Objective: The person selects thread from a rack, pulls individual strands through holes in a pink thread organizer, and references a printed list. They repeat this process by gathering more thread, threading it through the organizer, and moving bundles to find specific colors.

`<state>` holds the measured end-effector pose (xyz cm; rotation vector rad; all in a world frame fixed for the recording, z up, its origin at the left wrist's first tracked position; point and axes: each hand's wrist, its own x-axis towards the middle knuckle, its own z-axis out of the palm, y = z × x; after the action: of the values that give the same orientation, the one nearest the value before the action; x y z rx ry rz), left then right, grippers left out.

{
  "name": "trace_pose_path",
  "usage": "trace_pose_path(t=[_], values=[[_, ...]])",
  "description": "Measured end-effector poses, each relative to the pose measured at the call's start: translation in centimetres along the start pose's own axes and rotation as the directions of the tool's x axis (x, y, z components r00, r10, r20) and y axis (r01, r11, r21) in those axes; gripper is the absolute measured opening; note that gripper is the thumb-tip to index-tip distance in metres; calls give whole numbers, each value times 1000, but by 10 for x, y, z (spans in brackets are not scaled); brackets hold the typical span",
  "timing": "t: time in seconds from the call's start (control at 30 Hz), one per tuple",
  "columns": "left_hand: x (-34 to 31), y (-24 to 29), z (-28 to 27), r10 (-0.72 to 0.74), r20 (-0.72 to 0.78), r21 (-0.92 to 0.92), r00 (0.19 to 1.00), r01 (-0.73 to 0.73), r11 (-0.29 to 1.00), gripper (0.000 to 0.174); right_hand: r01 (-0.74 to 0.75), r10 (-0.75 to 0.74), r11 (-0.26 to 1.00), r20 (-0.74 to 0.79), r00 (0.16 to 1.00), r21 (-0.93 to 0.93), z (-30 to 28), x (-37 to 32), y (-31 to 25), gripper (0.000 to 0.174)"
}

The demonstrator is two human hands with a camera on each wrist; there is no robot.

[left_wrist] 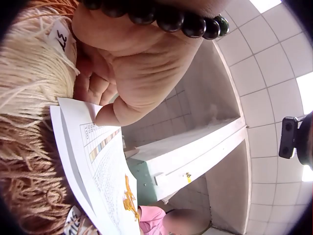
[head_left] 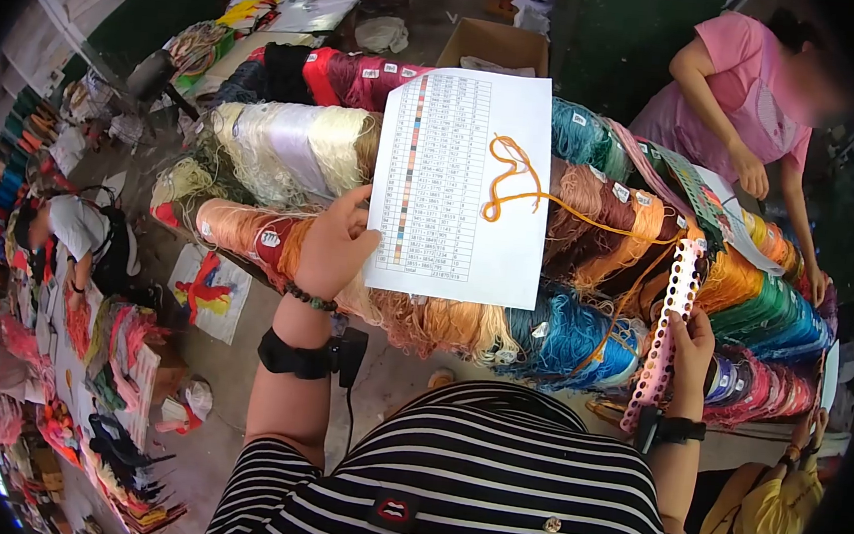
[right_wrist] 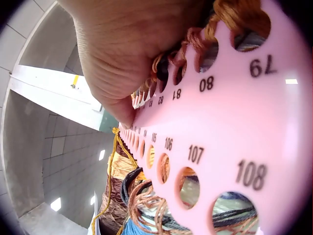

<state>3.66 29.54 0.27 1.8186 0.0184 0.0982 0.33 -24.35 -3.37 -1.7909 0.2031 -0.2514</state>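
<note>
Between thumb and fingers, my left hand pinches the lower left edge of a printed chart, which lies over the thread spools. In the left wrist view the thumb presses on the sheet. An orange thread loops across the paper and runs right to a pink holed strip. My right hand grips that strip by its edge. Numbers and thread-filled holes show on the strip in the right wrist view; the right hand's far fingers are hidden behind it.
Rows of colored spools surround the paper. A person in pink reaches over the spools at the upper right. Another person in yellow is at the lower right. A cardboard box stands behind, and thread bundles lie at the left.
</note>
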Motion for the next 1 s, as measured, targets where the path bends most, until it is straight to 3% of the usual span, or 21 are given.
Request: trace_pose_path(t=[1.0], values=[[3,-3,7,-7,-25,-53,1000,5,999,62,1,-1,1000,-4,1000,4,2,-1,-3,20]])
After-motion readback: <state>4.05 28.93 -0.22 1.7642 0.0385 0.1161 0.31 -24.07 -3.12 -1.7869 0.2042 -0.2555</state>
